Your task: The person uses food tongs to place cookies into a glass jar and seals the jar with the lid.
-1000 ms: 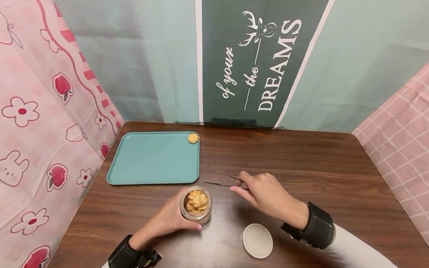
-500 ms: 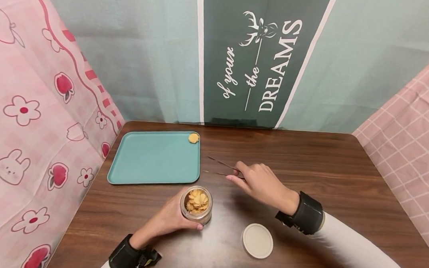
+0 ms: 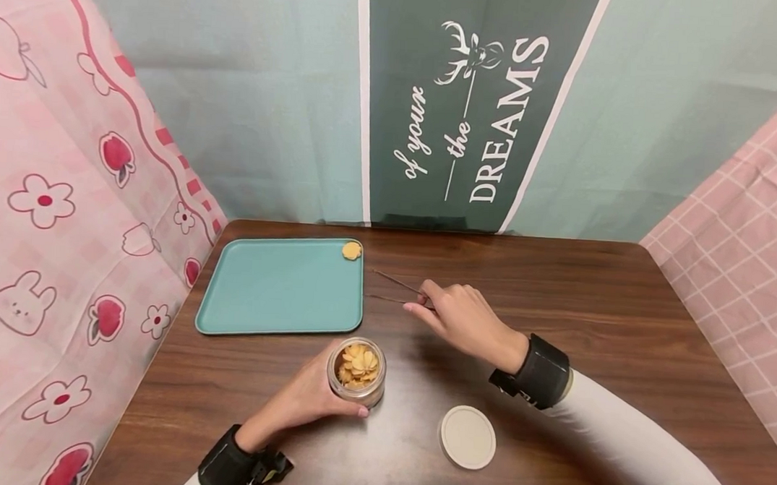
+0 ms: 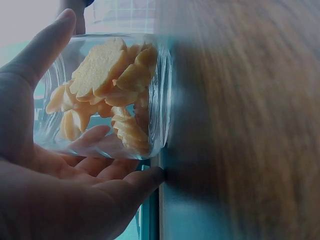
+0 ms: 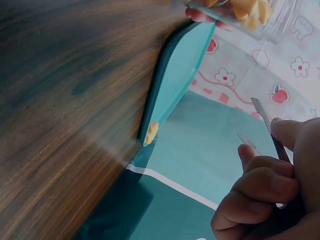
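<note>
My left hand (image 3: 310, 397) grips an open glass jar (image 3: 356, 371) of yellow flower-shaped cookies, upright on the table near the front. The left wrist view shows the jar (image 4: 107, 95) held between thumb and fingers. My right hand (image 3: 460, 319) pinches thin metal tweezers (image 3: 394, 287), tips apart and pointing left toward the teal tray (image 3: 275, 295). The right wrist view shows the tweezers (image 5: 265, 125) between my fingers, nothing between the tips. One cookie (image 3: 352, 250) lies in the tray's far right corner.
A round white lid (image 3: 467, 437) lies on the brown wooden table (image 3: 587, 309) near the front, right of the jar. Pink patterned cloth hangs at both sides and a green banner at the back.
My right hand with the tweezers has moved away from me and slightly left, toward the tray's right edge. The left hand and jar have stayed put.
</note>
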Motion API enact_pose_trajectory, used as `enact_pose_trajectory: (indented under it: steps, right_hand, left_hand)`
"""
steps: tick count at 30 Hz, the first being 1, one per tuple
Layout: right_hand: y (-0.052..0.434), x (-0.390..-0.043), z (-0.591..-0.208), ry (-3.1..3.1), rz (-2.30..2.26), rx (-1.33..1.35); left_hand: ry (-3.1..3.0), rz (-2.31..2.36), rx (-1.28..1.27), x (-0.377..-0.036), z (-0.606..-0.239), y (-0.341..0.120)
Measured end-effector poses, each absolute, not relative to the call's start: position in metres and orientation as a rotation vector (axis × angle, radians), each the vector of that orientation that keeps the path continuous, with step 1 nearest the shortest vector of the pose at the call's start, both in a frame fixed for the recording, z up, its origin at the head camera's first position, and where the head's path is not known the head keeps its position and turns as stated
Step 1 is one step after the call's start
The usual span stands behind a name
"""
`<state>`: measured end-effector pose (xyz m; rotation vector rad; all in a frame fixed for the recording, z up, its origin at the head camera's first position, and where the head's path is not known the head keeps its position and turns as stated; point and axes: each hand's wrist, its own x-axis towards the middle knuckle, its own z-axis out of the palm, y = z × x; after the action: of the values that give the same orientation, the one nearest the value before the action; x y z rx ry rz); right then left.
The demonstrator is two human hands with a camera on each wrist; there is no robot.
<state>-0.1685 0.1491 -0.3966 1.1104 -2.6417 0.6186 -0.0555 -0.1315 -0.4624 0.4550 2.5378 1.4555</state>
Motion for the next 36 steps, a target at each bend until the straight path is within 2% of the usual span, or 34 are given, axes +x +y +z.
enact_pose_trajectory:
  steps: [36]
  right_hand:
    - [0.118,-0.22,-0.417,-2.751,0.567,1.007]
  left_hand:
    - [2.546,1.45,0.452,-0.056,-0.461,-0.132]
